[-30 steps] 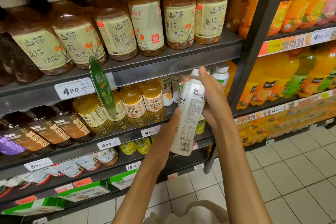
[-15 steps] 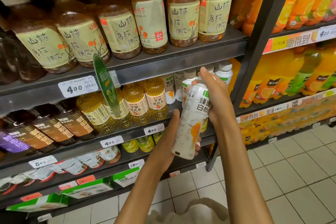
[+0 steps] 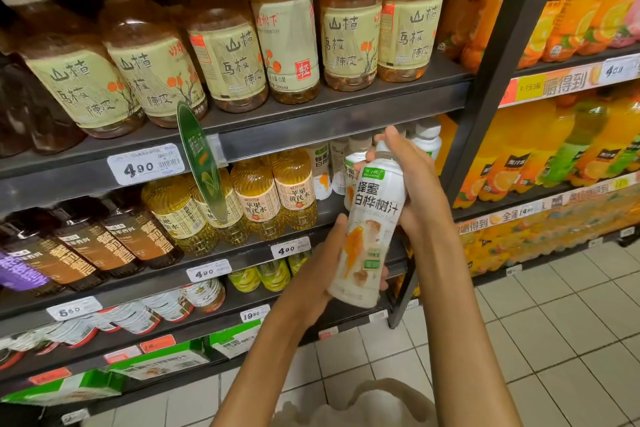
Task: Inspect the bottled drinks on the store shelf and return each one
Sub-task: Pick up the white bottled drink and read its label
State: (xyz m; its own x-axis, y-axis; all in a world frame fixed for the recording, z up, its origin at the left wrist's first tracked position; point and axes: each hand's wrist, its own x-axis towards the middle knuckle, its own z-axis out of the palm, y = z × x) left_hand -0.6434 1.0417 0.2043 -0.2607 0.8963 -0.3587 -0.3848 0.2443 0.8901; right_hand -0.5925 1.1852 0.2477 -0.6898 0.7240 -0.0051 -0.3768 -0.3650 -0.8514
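Note:
A white bottle of birch sap drink (image 3: 372, 232) with black characters and an orange picture is held tilted in front of the shelf, its front label towards me. My left hand (image 3: 320, 274) cups its lower part from the left. My right hand (image 3: 412, 180) wraps its neck and cap from the right, hiding the cap. Matching white bottles (image 3: 427, 139) stand on the second shelf (image 3: 346, 128) just behind the hands.
Amber tea bottles (image 3: 228, 59) fill the top shelf. Yellow drinks (image 3: 256, 198) and brown bottles (image 3: 114, 246) sit lower left. A dark upright post (image 3: 485, 97) separates orange juice bottles (image 3: 540, 163) at right. A pale bag (image 3: 381, 402) hangs below my arms above the tiled floor.
The bottle has been turned in my hands from its barcode side to its front label. Both hands stay on it, and the view has shifted slightly closer to the shelf.

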